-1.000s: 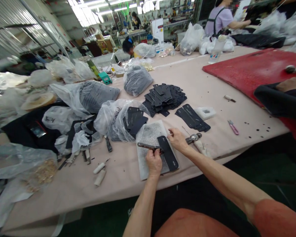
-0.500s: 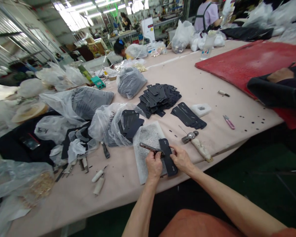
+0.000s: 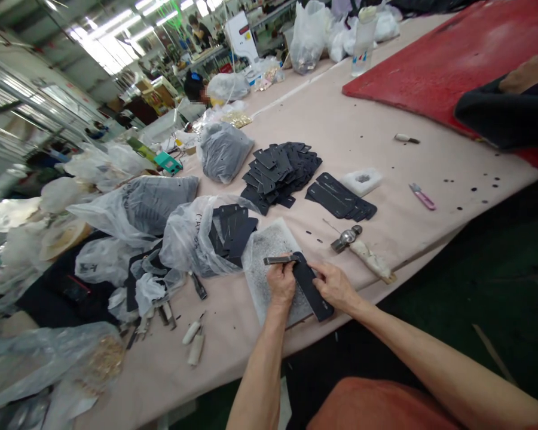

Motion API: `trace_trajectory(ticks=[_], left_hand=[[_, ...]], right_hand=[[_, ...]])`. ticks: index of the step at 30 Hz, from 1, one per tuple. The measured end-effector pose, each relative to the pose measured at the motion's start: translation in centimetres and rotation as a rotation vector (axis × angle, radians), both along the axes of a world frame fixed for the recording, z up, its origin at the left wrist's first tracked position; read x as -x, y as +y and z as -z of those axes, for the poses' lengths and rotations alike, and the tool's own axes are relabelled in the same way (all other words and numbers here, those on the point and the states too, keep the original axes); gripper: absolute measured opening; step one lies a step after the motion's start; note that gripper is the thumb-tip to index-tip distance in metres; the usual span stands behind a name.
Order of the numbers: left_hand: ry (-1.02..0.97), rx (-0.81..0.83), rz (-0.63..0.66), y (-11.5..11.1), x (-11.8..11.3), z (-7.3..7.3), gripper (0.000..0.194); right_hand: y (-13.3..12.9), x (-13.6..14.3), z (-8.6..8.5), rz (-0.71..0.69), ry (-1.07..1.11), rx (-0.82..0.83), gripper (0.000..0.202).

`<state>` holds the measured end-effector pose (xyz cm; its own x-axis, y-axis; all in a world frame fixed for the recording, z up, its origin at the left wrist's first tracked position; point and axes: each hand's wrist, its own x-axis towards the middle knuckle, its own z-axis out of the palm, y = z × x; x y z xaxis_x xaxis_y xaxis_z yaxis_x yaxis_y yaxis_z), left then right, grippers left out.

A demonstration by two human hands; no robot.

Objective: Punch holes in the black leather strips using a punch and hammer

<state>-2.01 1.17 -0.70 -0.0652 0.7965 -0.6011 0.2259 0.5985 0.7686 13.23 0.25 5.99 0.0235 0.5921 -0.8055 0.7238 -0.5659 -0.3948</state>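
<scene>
My left hand (image 3: 281, 285) is closed around a metal punch-like tool (image 3: 278, 260), whose end meets the upper part of a black strip (image 3: 312, 288). The strip has small slots near its ends and lies over the right side of a speckled white board (image 3: 260, 255). My right hand (image 3: 336, 288) pinches the strip's right edge between thumb and fingers. To the right rests a hammer (image 3: 347, 237) with a wrapped handle. Several black pieces (image 3: 338, 200) are stacked behind it, near a larger black pile (image 3: 278, 170).
Bags with dark pieces (image 3: 192, 233) stand left of the board. Loose tools (image 3: 192, 331) lie at the front left. Pink snips (image 3: 424, 197) and a small white-handled tool (image 3: 406, 138) lie right. Another person's hand (image 3: 526, 74) is over the red board (image 3: 430, 60).
The view has shifted and tilted. The tool in my left hand has turned closer to level, its end now at the strip's top, and the strip is more slanted.
</scene>
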Motion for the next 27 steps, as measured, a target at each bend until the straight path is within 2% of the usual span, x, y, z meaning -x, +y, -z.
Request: trace_trajectory(ticks=[5, 17, 27], left_hand=[[0.007, 0.038, 0.027, 0.2, 0.2, -0.1, 0.024], [0.108, -0.035, 0.093, 0.4, -0.2, 0.2, 0.020], [0.361, -0.219, 0.284, 0.6, -1.0, 0.3, 0.022]], right_hand=[[-0.1, -0.2, 0.1, 0.003, 0.022, 0.008, 0.049], [0.1, -0.6, 0.2, 0.003, 0.064, 0.040, 0.052], [0.0, -0.8, 0.1, 0.010, 0.089, 0.028, 0.051]])
